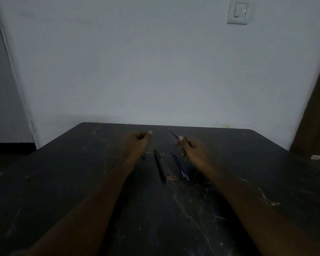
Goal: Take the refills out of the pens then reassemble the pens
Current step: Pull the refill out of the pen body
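Both arms were stretched out over the dark, marble-veined surface (192, 209), and the room was dim, so some of this was hard to read. The right hand (193, 147) had its fingers pinched narrow around a thin blue refill (173, 134), whose tip slanted up and away to the left — held clear of the surface, I'd say, because it had been drawn free and was about to be laid down. Just beside that hand, two more slim blue refills (180, 166) lay side by side, nearly touching, like a pile being built on purpose. Between the arms rested a black, capped-looking pen (160, 166), whole as far as I could judge. The left hand (139, 140) was curled into a loose fist; it might have been keeping an emptied barrel, but I couldn't tell what was inside. A small blue bit (143, 156) peeked out beside the left wrist, perhaps a cap or a pen end.
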